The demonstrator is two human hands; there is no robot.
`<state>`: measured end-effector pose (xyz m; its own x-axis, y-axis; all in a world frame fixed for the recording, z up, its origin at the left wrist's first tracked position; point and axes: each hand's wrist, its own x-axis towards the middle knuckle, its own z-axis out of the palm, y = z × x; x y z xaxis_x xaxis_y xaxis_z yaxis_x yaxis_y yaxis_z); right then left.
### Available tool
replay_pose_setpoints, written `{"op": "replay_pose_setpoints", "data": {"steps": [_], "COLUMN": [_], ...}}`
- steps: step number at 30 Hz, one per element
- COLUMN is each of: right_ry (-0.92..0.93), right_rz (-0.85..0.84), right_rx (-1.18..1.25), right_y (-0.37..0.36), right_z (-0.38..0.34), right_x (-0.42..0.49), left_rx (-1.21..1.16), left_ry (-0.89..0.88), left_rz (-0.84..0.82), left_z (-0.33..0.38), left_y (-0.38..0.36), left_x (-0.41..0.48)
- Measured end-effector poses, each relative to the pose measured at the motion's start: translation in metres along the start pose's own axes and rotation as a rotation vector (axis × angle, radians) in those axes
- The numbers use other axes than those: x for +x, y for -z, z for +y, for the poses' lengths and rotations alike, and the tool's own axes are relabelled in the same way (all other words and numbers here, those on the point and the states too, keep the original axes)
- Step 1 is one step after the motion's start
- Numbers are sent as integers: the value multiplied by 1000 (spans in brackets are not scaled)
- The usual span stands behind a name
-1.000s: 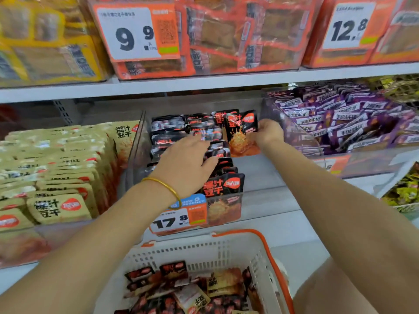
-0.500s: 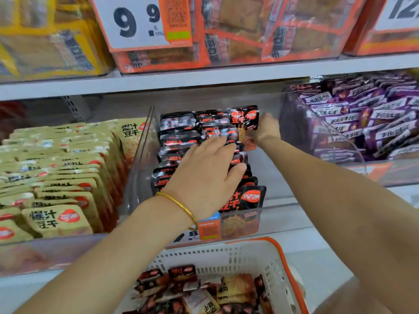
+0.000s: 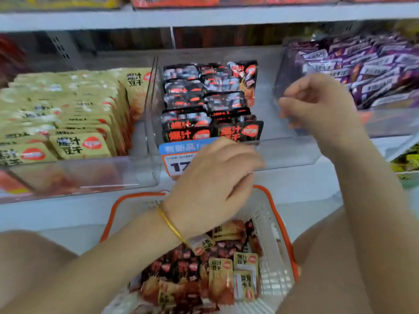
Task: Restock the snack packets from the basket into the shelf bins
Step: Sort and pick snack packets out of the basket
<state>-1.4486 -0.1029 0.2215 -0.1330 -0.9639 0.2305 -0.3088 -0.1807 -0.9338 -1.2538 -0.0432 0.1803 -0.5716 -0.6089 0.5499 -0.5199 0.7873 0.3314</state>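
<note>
Two rows of black snack packets (image 3: 210,103) fill the left part of the clear middle bin (image 3: 292,150) on the shelf. One black packet (image 3: 246,80) stands upright at the back of the right row. My left hand (image 3: 213,184), with a gold bracelet on the wrist, hovers over the bin's front edge above the basket, fingers loosely apart and empty. My right hand (image 3: 317,105) is in the air at the bin's right side, fingers curled, holding nothing. Below, the white basket with an orange rim (image 3: 278,225) holds several black and yellow packets (image 3: 217,275).
A bin of yellow packets (image 3: 68,123) stands to the left and a bin of purple packets (image 3: 367,69) to the right. A price tag (image 3: 179,159) hangs on the middle bin's front. The right half of the middle bin holds no packets. Another shelf board (image 3: 204,14) runs above.
My right hand let go of the black packet at the back of the bin and drew back to the right. My left hand lifted off the packets and pulled back toward the basket. The camera tilted down.
</note>
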Motion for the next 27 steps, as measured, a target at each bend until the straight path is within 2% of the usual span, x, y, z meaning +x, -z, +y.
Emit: {"op": "replay_pose_setpoints", "data": {"steps": [3, 6, 8, 11, 13, 18, 21, 24, 27], "right_ry": [-132, -375, -460, -367, -345, -152, -177, -125, -165], "right_rz": [-364, -626, -787, -980, -1081, -1205, -1183, -1110, -1115], "right_rx": [24, -197, -362, -741, -875, -1200, -1328, -1250, -941], "right_y": [-2, -44, -82, -129, -152, -191, -204, -201, -181], "right_z": [10, 65, 115, 186, 229, 286, 291, 301, 286], "right_x": [-77, -98, -98, -98, -102, -113, -118, -106, -79], "left_rx": [-15, 54, 108, 250, 302, 292, 256, 203, 89], "left_ry": [64, 217, 343, 478, 535, 639, 671, 695, 808], "left_rz": [-168, -469, -667, -927, -1030, -1050, -1087, -1017, -895], "left_z": [-13, -45, -67, -101, -119, -138, -138, -145, -149], "left_y": [-27, -55, -69, -82, -87, -94, -95, -96, -96], "left_x": [-57, -102, -124, -155, -168, -177, -178, -174, -167]}}
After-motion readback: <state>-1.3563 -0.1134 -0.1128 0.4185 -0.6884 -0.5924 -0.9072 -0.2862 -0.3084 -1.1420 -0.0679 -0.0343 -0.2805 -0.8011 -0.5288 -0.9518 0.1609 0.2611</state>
